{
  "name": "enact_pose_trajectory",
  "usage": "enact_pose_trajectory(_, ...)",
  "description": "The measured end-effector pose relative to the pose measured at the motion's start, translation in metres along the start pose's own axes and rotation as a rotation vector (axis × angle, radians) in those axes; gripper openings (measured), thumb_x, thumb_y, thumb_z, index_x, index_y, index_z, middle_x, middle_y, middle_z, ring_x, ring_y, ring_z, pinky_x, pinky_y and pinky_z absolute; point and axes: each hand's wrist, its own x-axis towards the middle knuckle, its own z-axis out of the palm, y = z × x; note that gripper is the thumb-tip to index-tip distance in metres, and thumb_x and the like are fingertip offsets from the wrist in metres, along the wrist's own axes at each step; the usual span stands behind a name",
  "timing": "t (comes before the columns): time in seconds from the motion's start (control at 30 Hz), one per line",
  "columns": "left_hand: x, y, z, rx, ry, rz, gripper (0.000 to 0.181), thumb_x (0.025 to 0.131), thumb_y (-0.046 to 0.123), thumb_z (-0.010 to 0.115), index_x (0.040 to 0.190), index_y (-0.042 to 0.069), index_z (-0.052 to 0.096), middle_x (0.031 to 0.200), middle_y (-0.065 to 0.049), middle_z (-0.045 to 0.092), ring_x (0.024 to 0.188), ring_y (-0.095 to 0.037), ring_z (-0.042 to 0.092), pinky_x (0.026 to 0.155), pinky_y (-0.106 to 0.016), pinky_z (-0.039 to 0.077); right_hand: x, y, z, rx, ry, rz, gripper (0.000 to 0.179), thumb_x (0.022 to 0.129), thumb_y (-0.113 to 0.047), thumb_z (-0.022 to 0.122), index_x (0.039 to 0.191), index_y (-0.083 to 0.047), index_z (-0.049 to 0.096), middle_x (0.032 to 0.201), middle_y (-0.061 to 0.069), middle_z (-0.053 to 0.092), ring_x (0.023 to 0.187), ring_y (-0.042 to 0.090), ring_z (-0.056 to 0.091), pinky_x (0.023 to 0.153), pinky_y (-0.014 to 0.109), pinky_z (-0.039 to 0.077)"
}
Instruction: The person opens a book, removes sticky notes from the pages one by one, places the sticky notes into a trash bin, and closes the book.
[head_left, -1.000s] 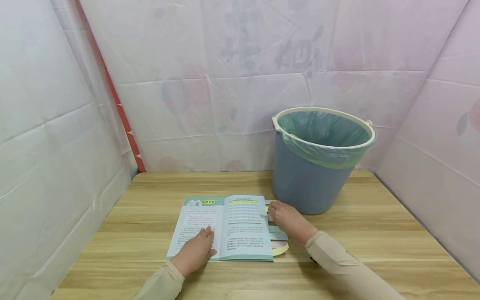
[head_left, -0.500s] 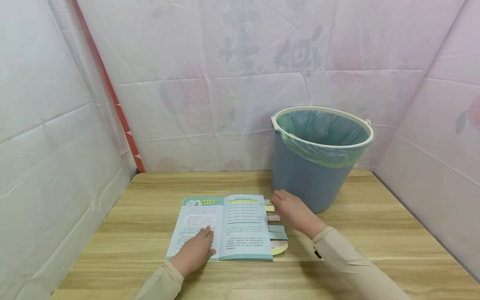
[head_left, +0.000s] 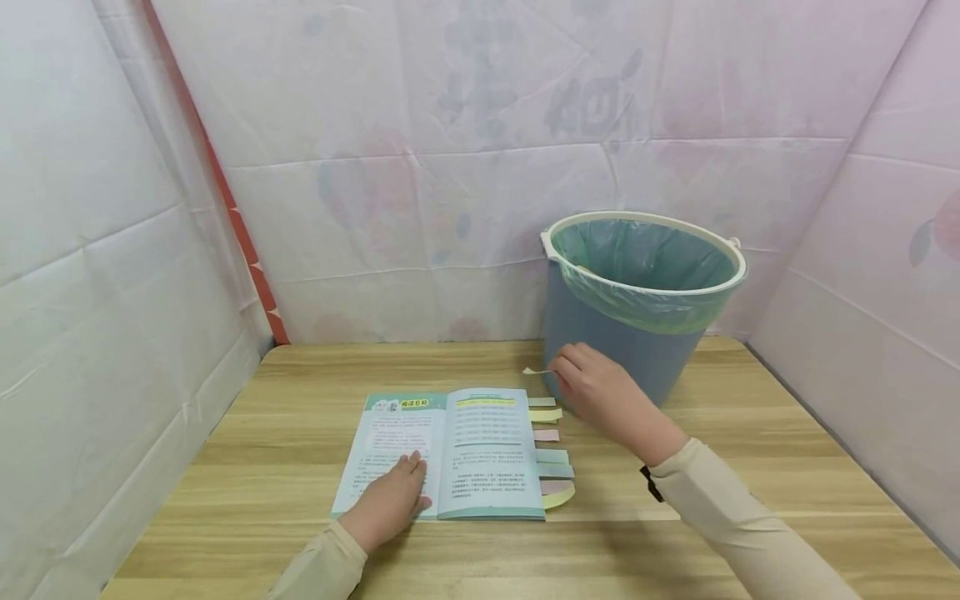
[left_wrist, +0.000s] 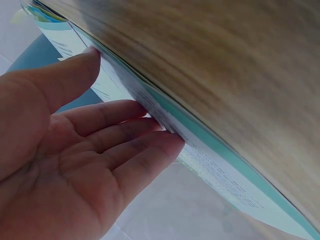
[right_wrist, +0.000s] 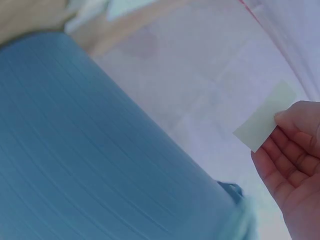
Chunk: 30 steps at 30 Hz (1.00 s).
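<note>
An open book [head_left: 491,475] lies on the table, with several coloured sticky notes [head_left: 553,463] jutting from its right edge. My left hand [head_left: 390,500] rests on the left page; in the left wrist view its fingertips [left_wrist: 172,142] touch the paper, straight or slightly bent. Above and right of the book, my right hand [head_left: 600,396] is raised in front of the bucket. Between thumb and fingers it pinches a small pale sticky note [right_wrist: 265,117], seen whole in the right wrist view.
A blue-grey bucket [head_left: 600,321] with a cream rim [head_left: 652,218] and green plastic liner [head_left: 637,250] stands at the table's back right. Something yellow shows just inside its rim. Fabric walls enclose the wooden table [head_left: 247,467] at the back and sides.
My right hand has left the book's right edge and moved up and right toward the bucket, carrying a pale sticky note. The left hand has stayed on the left page.
</note>
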Motion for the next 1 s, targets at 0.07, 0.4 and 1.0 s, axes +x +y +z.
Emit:
enact_pose_trajectory(0.07, 0.0, 0.0, 0.0, -0.003, -0.004, -0.005, 0.053, 0.09, 0.024, 0.065, 0.126, -0.014, 0.053, 0.135, -0.029, 0.049, 0.125, -0.044, 0.048, 0.099, -0.052, 0.043, 0.006, 0.0, -0.01, -0.001, 0.033, -0.019, 0.027, 0.07, 0.013, 0.075, 0.09, 0.0, 0.061, 0.086, 0.009, 0.058, 0.075, 0.023, 0.056, 0.061, 0.031, 0.052)
enact_pose_trajectory(0.4, 0.001, 0.002, -0.001, -0.006, -0.001, -0.005, 0.052, 0.09, 0.023, 0.065, 0.125, -0.014, 0.053, 0.135, -0.029, 0.049, 0.125, -0.043, 0.048, 0.1, -0.052, 0.043, 0.032, 0.005, -0.054, 0.0, 0.203, -0.069, 0.024, 0.073, 0.016, 0.067, 0.095, 0.007, 0.062, 0.091, 0.018, 0.06, 0.08, 0.033, 0.06, 0.067, 0.041, 0.054)
enact_pose_trajectory(1.0, -0.003, 0.002, -0.002, -0.005, 0.013, 0.011, 0.052, 0.09, 0.022, 0.065, 0.124, -0.015, 0.053, 0.134, -0.03, 0.05, 0.124, -0.044, 0.048, 0.099, -0.052, 0.043, 0.035, 0.055, -0.084, -0.108, 0.329, 0.273, 0.008, 0.087, 0.012, 0.057, 0.093, 0.011, 0.063, 0.086, 0.025, 0.062, 0.079, 0.041, 0.058, 0.07, 0.049, 0.05)
